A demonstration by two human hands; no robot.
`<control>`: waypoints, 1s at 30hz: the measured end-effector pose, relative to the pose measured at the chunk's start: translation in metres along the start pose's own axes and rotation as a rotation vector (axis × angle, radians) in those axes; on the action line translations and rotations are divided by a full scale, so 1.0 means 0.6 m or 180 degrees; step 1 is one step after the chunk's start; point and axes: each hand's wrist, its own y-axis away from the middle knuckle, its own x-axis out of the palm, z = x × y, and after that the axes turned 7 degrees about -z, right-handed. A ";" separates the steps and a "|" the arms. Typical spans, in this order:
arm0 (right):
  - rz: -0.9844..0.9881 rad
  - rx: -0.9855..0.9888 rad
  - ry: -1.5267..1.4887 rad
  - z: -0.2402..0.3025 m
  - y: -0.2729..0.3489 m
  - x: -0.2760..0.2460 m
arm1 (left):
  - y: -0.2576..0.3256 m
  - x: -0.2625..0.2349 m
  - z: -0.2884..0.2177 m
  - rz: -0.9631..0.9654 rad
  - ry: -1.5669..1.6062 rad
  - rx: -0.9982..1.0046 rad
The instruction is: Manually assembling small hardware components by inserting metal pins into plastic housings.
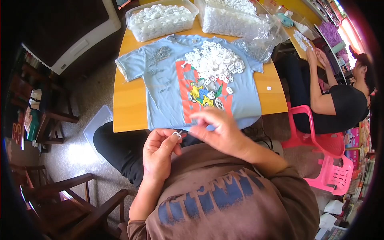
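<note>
My left hand [159, 154] pinches a small white plastic piece with two holes [177, 135] in front of my body, below the table edge. A short thin metal bit shows at the piece. Close to its right hovers my right hand [216, 130], slightly blurred, thumb and fingers apart, with nothing visible in them. A light blue T-shirt [164, 106] with a printed picture lies spread on the wooden table [128, 106]. On the shirt sit a heap of white two-holed pieces [214, 60] and a smaller heap of thin metal bits [162, 53].
Two clear bins, one left [160, 30] and one right [226, 26], hold white pieces at the back. A plastic bag [256, 48] of metal bits lies beside them. At right, another person [324, 96] works near a pink chair [316, 130]. A wooden armchair [76, 200] stands left.
</note>
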 end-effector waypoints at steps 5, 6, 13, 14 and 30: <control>-0.0707 -0.0075 0.1887 -0.074 -0.016 -0.085 | -0.003 -0.002 0.004 -0.0109 0.0157 -0.0061; -0.0742 -0.0195 0.2224 -0.088 -0.018 -0.095 | -0.004 -0.001 0.004 -0.0112 0.0156 -0.0071; -0.0541 -0.0124 0.2093 -0.142 -0.019 -0.103 | 0.004 0.010 0.010 -0.0098 0.0111 -0.0067; -0.0527 -0.0163 0.2067 -0.142 -0.021 -0.103 | 0.005 0.010 0.010 -0.0100 0.0105 -0.0055; -0.0460 0.1170 0.0154 -0.112 0.001 -0.105 | 0.010 0.022 -0.001 -0.0116 0.0115 -0.0013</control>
